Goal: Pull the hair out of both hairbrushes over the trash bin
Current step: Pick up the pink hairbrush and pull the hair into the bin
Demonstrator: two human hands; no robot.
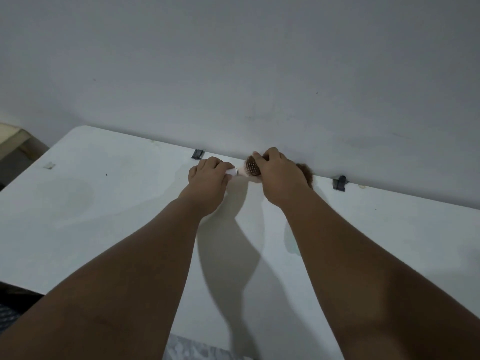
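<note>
A plain indoor room, most likely in a home, is suggested, though the kind of room cannot be told for certain. A white folding-style table (pixel 104 193) is set against a bare, pale grey painted wall (pixel 233 61), which is marked with small scuffs and specks. Two dark clips (pixel 198 154) are seen along the far edge of the table. Faint stains are visible on the tabletop. At the far left, beyond the table, a beige padded furnishing (pixel 13 137) is partly shown; what it is cannot be made out. Dim, flat lighting is cast over everything
</note>
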